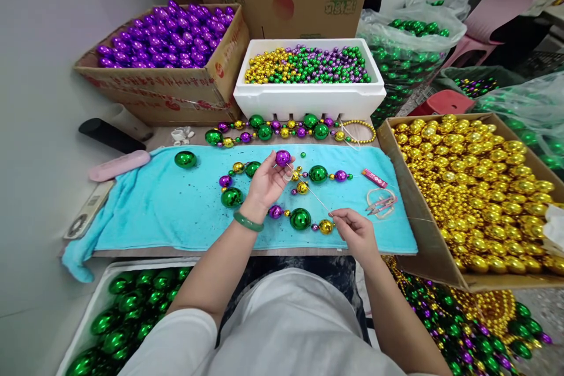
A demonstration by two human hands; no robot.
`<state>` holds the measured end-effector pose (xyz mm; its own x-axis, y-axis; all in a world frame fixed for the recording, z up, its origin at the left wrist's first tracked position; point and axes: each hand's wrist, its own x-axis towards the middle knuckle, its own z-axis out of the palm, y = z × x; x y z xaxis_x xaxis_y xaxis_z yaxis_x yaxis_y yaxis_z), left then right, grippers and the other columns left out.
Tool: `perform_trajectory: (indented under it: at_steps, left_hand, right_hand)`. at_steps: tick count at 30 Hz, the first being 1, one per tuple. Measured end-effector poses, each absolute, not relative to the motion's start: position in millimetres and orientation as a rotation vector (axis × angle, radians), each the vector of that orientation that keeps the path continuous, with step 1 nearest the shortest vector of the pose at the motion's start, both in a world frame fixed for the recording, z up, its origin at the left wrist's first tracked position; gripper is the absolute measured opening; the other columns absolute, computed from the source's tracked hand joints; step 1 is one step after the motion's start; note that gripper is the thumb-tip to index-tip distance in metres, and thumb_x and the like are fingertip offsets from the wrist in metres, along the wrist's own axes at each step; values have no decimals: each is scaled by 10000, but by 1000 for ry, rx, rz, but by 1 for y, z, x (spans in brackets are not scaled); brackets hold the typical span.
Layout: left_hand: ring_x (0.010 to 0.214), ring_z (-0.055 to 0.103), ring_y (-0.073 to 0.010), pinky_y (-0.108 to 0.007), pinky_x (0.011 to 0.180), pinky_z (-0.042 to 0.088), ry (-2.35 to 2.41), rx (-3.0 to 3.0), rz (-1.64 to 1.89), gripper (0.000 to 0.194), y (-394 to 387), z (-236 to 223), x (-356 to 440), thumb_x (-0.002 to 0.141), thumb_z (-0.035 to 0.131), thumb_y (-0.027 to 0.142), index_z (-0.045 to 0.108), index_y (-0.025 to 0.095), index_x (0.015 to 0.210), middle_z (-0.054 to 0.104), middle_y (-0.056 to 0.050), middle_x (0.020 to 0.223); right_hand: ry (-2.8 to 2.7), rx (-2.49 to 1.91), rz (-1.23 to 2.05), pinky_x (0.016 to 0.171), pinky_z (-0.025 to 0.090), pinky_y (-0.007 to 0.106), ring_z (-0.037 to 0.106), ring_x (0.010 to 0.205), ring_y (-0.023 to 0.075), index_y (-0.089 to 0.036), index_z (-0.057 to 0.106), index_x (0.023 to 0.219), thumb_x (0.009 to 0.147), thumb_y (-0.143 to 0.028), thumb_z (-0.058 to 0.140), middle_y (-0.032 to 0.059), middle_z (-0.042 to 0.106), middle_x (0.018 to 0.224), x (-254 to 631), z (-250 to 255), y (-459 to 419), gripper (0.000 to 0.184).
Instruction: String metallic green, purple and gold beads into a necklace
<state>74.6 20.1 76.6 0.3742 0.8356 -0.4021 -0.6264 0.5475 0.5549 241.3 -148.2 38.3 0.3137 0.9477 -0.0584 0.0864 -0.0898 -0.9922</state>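
Observation:
My left hand, with a green bangle on the wrist, holds a purple bead at its fingertips above the turquoise towel. My right hand pinches the near end of a long thin needle whose far end points at the purple bead. A partly strung chain of green, gold and purple beads curves on the towel around both hands. A lone green ball lies at the towel's left.
A cardboard box of purple balls stands back left, a white foam box of small mixed beads at the back, a box of gold balls on the right, a tray of green balls near left. A finished strand lies behind the towel. Small scissors rest at the towel's right.

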Motion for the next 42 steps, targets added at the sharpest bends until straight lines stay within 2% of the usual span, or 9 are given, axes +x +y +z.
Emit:
perform_trajectory:
  at_steps: [7,12,15,19,27,33,35,39,42]
  left_hand:
    - [676,648,-114,-196,583,514,724,485,979,158,15,71,75,814,710,276,647,136,852,714,-67,833]
    - [746,664,-141,-241,635,528,646,779,962,364,11,72,75,651,841,211,660,180,965,697,-31,911]
    - [808,677,-174,-266,681,529,617,860,869,397,15,78,73,662,840,226,665,171,1014,695,-63,931]
    - [794,664,-153,-244,681,514,637,917,903,388,20,84,75,647,823,143,674,188,1002,692,-43,912]
    - [734,661,-151,-264,680,521,539,903,816,404,15,79,86,694,820,279,666,187,1056,705,-70,938]
    - [771,639,-159,-252,681,503,626,1308,535,451,28,84,85,642,827,179,719,218,1078,715,-66,972]
    - [785,624,-170,-262,705,492,777,1485,581,395,48,82,83,655,808,183,743,223,1042,718,-63,973]
    - [854,606,-224,-313,844,452,1174,1788,639,73,88,58,86,678,773,190,763,218,744,712,-60,819]
    - [869,605,-269,-333,855,431,1197,1848,471,114,100,34,94,577,809,156,720,226,585,655,-55,645]
  right_hand:
    - [-998,-1482,965,433,272,226,339,432,83,-163,680,804,782,-406,622,-58,416,468,240,37,-147,251]
    - [-953,-1459,976,438,302,222,366,438,83,-174,651,799,788,-435,633,-58,434,486,239,31,-142,261]
    - [-899,-1440,996,450,331,224,406,463,89,-181,619,777,779,-479,642,-43,474,524,237,26,-137,299]
    - [-893,-1427,989,459,342,227,415,473,93,-182,613,791,783,-496,641,-42,474,534,237,23,-133,316]
    - [-855,-1380,1014,443,340,229,392,447,90,-189,601,779,775,-479,643,-53,451,504,245,23,-131,293]
    - [-816,-1362,1004,437,350,230,411,441,91,-194,587,806,775,-474,644,-59,456,496,247,23,-128,287]
    - [-775,-1334,983,440,355,228,418,446,90,-198,577,818,770,-461,650,-62,465,501,249,25,-127,277]
    - [-732,-1323,968,429,337,220,414,445,85,-201,567,829,769,-441,654,-63,472,509,252,27,-126,262]
    - [-731,-1346,977,424,330,219,415,444,86,-199,568,827,771,-445,651,-59,478,510,253,28,-126,265]
